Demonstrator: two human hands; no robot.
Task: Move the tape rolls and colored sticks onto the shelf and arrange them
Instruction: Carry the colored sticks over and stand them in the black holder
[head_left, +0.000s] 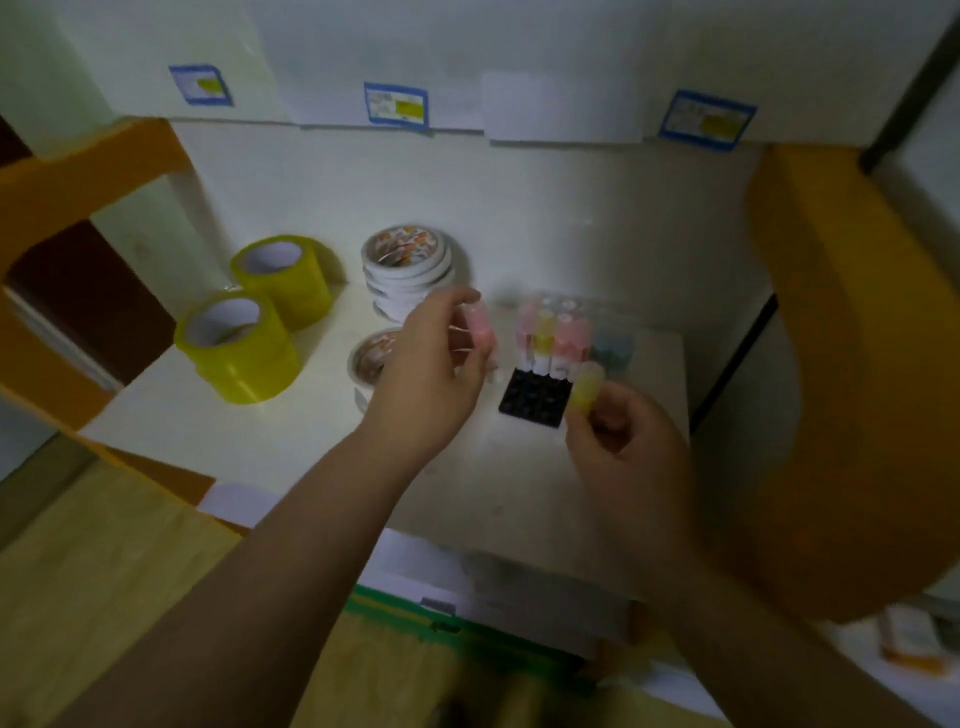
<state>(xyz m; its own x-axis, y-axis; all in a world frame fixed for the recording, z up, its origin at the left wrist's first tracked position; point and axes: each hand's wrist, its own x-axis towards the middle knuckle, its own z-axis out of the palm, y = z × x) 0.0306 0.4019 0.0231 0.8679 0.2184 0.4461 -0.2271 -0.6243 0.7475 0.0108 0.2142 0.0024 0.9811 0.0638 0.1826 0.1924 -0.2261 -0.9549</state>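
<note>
Tape rolls on white shelf (218, 431): two yellow-green rolls (236, 353) at left, white stack (408, 270) behind, another white roll (371, 361) nearer. Colored sticks (553, 335) stand upright in black rack (532, 397). Left hand (428, 376) pinches pink stick (480, 327); right hand (626, 441) pinches yellow stick (587, 387) beside the rack.
</note>
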